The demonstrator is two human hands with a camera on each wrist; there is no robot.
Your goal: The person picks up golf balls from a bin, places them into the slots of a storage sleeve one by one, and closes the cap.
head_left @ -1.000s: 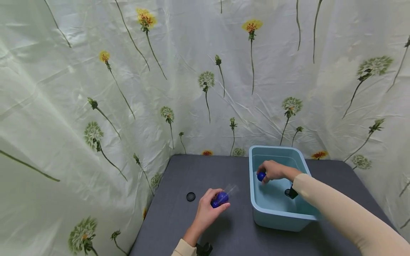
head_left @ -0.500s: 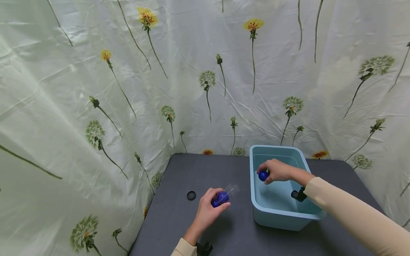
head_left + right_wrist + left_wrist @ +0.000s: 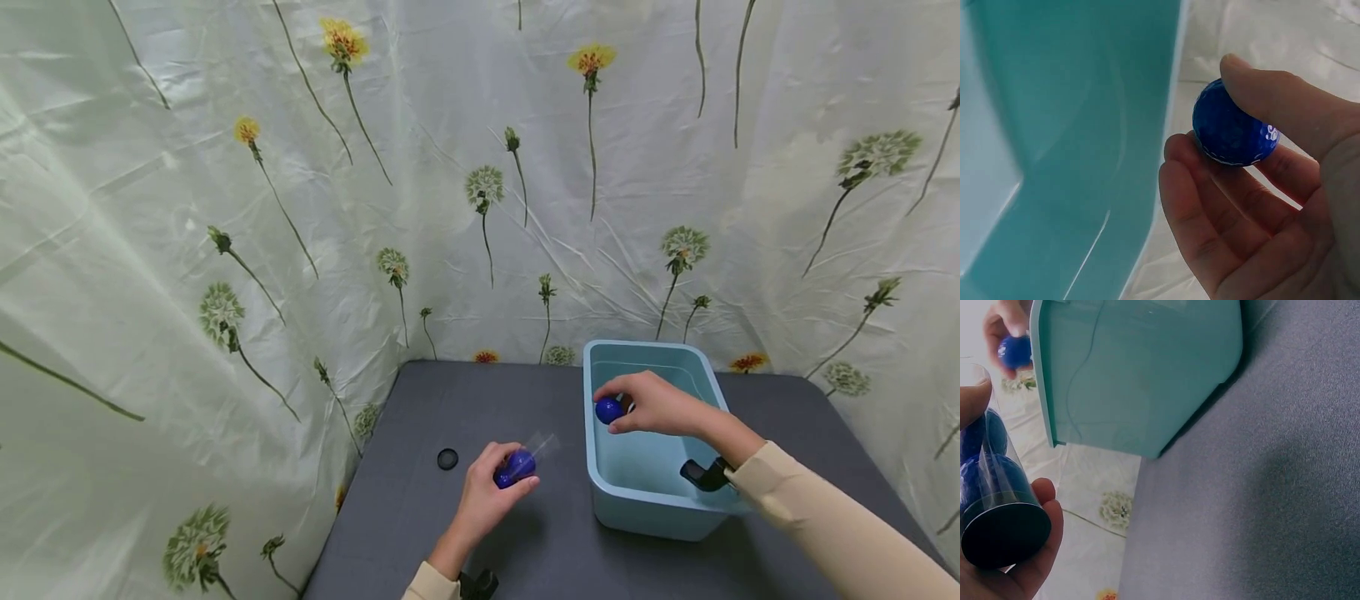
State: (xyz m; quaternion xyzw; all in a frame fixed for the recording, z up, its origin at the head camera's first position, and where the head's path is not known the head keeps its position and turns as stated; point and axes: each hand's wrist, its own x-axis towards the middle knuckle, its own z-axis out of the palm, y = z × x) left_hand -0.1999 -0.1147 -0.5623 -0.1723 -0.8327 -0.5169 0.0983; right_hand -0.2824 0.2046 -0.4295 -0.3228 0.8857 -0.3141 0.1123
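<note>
My left hand [image 3: 486,492] grips a clear plastic tube [image 3: 1007,512] with a black end cap, tilted over the table. Blue balls [image 3: 520,463] show through the tube's wall. Over the light blue bin, my right hand [image 3: 651,404] pinches a dimpled blue golf ball [image 3: 1235,125] between thumb and fingers. In the head view this golf ball appears near the bin's left side, and white lettering shows on it in the right wrist view. The bin [image 3: 660,502] stands to the right of the left hand.
A round black cap [image 3: 447,459] lies on the dark grey table [image 3: 420,400], left of the tube. Behind the table hangs a pale curtain [image 3: 450,167] printed with dandelions. A black wrist camera [image 3: 703,475] overlaps the bin's inside.
My right hand has risen slightly with the golf ball, its forearm shifting right and its wrist turning. The left hand holds the tube in the same place.
</note>
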